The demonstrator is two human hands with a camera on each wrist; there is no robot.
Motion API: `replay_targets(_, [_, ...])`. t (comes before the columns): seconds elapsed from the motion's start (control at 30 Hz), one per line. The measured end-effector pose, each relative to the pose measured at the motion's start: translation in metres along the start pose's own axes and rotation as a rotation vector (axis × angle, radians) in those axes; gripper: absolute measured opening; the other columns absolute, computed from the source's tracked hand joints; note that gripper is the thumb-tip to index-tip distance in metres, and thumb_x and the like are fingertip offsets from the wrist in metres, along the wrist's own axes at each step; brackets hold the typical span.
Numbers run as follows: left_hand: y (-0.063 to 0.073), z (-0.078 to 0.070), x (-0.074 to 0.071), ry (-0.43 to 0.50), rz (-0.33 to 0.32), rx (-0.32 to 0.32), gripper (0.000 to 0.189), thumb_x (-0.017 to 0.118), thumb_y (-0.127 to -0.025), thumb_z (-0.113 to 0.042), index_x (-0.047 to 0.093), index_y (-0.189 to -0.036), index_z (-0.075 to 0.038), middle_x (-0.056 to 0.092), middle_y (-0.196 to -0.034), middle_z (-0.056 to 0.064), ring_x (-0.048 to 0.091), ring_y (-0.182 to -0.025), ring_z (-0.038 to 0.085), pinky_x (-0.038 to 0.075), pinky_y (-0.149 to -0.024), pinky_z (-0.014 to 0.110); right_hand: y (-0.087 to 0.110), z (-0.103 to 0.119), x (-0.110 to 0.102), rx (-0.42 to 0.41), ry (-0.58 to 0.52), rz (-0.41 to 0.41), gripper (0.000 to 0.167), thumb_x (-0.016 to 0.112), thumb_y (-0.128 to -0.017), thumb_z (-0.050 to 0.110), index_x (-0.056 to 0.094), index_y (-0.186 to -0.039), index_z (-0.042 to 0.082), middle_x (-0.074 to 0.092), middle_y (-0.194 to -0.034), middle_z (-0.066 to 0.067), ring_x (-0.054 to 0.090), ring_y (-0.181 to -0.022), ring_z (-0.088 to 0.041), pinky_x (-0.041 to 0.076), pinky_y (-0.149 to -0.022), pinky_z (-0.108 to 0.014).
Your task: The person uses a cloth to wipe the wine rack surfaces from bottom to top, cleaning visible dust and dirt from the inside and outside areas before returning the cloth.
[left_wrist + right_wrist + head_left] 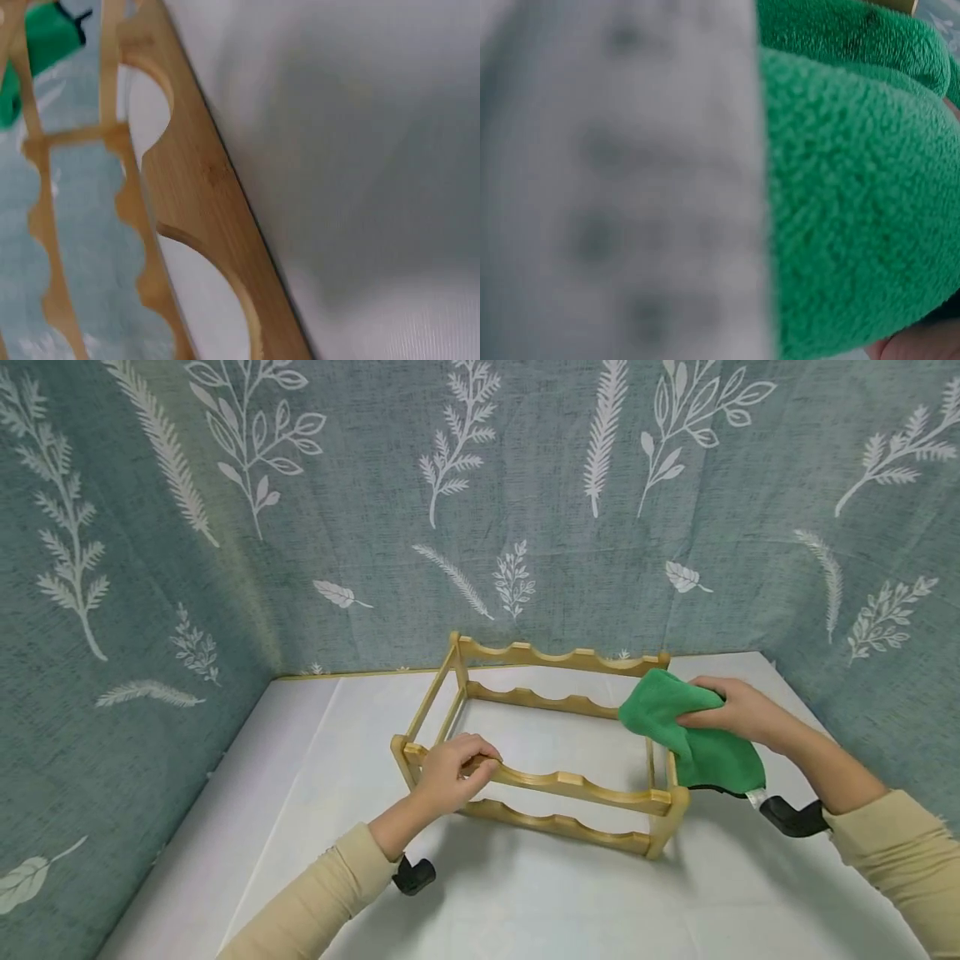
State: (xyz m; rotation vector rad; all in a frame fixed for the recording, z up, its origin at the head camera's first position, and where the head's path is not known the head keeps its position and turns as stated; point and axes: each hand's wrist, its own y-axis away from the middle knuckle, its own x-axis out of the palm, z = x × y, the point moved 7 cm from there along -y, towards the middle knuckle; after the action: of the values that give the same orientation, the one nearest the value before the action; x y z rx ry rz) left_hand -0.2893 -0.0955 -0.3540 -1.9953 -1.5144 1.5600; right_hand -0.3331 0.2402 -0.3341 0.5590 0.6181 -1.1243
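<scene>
A white-covered table (337, 735) spreads beneath and around both hands, and beyond them rises a grey-green fabric backdrop (375, 568) printed with white leaves and sprigs, continuing down either side.

The wooden bottle rack (558, 782) stands upright on the table between the hands, scallops facing up. Its long axis runs from the left hand's side across to the right hand's, slanting so that the right end sits a little nearer the person. The left hand (457, 772) has its fingers curled over the near upper rail, close to the left corner. The right hand (738, 714) pinches a green plush cloth (697, 752), thumb below and fingers above; the cloth drapes along the rack's right end, with one lobe reaching left of the grip and the rest hanging toward the person. A white label (630, 180) on it is too blurred to read.

Counted: one rack with four scalloped rails, one cloth, two hands, two beige sleeves (300, 893).
</scene>
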Motion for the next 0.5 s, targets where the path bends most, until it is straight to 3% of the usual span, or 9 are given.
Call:
replay_targets(0.1, [-0.001,0.014,-0.009,0.033,-0.032,-0.017,0.013,0.058,-0.083,-0.008,0.065,-0.072,-0.010,0.053,-0.061,-0.002,0.034,-0.052,0.001,0.031,-0.047,0.017,0.000,0.007,0.008,-0.008,-0.012,0.042,0.045,0.066,-0.084,0.030,0.052,-0.118,0.003,0.060,-0.099,-0.011,0.059,-0.081,-0.018,0.049,-0.066,-0.034])
replay_targets(0.33, [-0.002,0.045,-0.023,-0.119,0.007,-0.037,0.025,0.055,-0.080,-0.010,0.045,-0.058,-0.016,0.036,-0.053,-0.008,0.026,-0.048,-0.002,0.025,-0.045,0.017,0.001,0.027,0.031,-0.077,-0.030,0.112,0.037,0.068,-0.083,0.027,0.053,-0.106,0.002,0.060,-0.091,-0.008,0.059,-0.080,-0.019,0.048,-0.066,-0.034])
replay_targets(0.5, [0.000,0.059,-0.033,-0.057,0.032,-0.081,0.030,0.055,-0.080,-0.008,0.041,-0.055,-0.016,0.035,-0.053,-0.008,0.027,-0.048,-0.001,0.027,-0.047,0.019,0.003,0.039,0.045,-0.130,-0.017,0.126,0.035,0.069,-0.082,0.026,0.054,-0.103,0.003,0.059,-0.091,-0.007,0.058,-0.080,-0.018,0.048,-0.066,-0.033])
